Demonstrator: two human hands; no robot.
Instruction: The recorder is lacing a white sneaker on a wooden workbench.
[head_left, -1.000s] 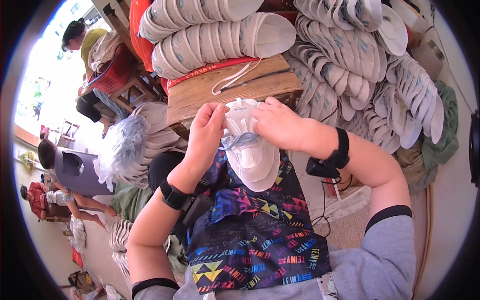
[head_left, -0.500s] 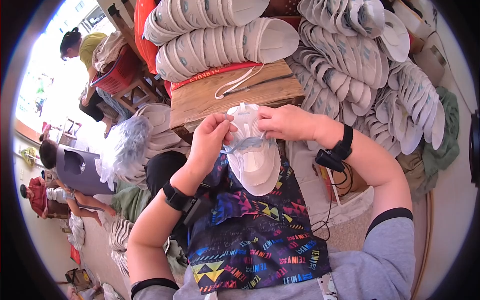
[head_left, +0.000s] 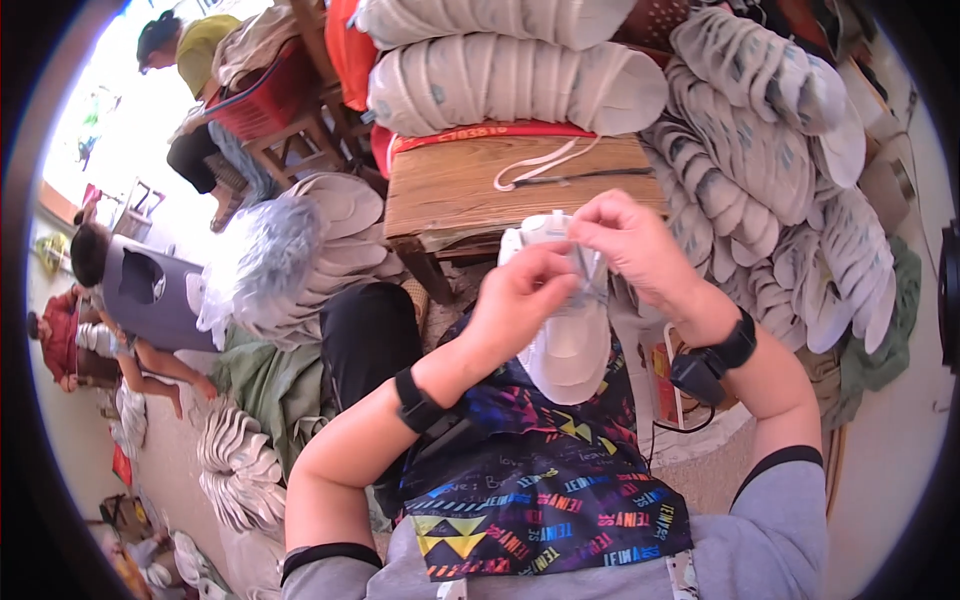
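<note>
A white shoe upper (head_left: 567,365) lies over my lap, its toe toward me and its tongue end at the near edge of the wooden bench. A thin grey-blue lace (head_left: 588,268) crosses its throat between my hands. My right hand (head_left: 640,247) is above the upper's right side, thumb and fingertips pinched together on the lace. Over the left side is my left hand (head_left: 527,293), its fingers curled in a pinch; whatever they hold is too blurred to make out. My hands partly hide the upper's middle.
Rolls of nested white uppers (head_left: 510,85) lie on the wooden bench (head_left: 450,200) with a white cord (head_left: 545,163). More stacks (head_left: 740,150) fill the right. At left are a clear bag (head_left: 265,255), a red basket (head_left: 262,100) and other people (head_left: 205,60).
My view has shifted, so the bench and upper sit farther right. My right hand has lifted and drawn the lace up; my left hand has moved lower, across the upper's throat.
</note>
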